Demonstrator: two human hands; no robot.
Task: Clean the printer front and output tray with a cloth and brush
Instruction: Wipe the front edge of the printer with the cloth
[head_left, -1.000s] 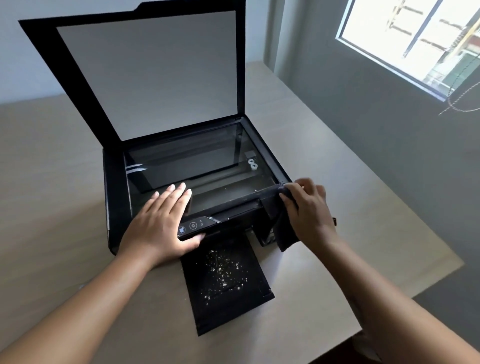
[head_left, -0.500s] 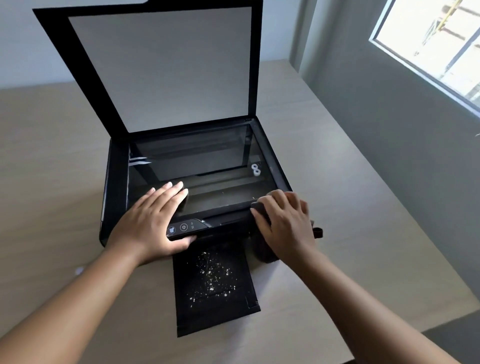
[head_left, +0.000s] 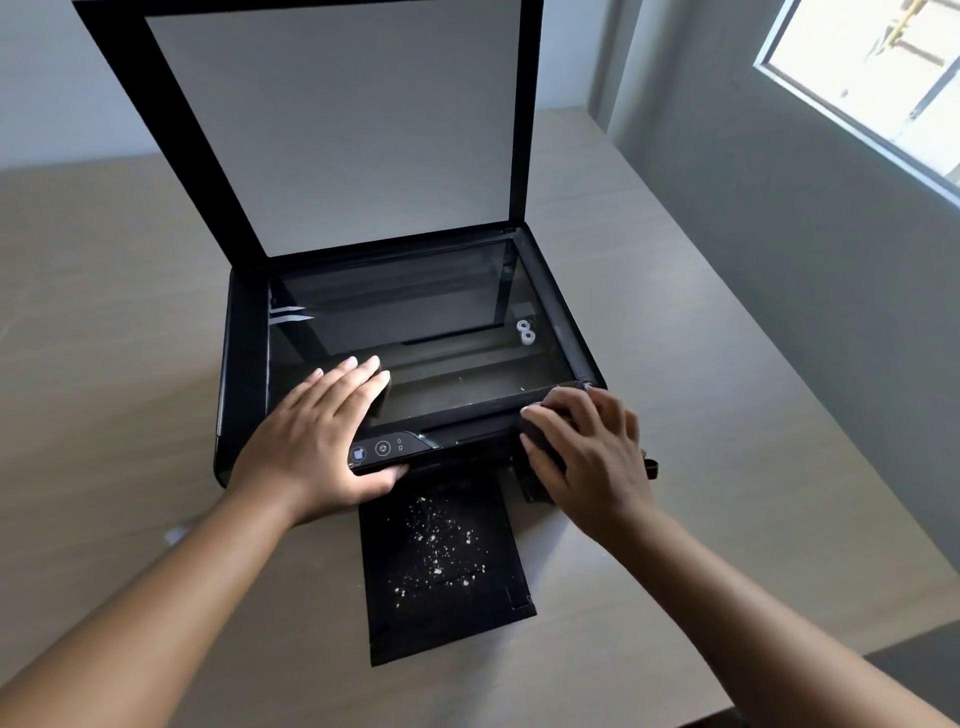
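Printer (head_left: 244, 415), lid raised: braced by flat, empty left hand (head_left: 317, 447); black cloth (head_left: 540, 441) pressed under right hand (head_left: 587, 457). Crumb-strewn output tray (head_left: 447, 613) at six o'clock.

One printer (head_left: 244, 374), one output tray (head_left: 498, 618), one cloth (head_left: 540, 452), two hands, one table (head_left: 104, 338).

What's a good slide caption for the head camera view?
Right hand wipes printer front with dark cloth; crumbs litter output tray.

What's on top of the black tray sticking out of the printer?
White crumbs lie scattered over the output tray. Its inner end runs under the printer front, hidden there.
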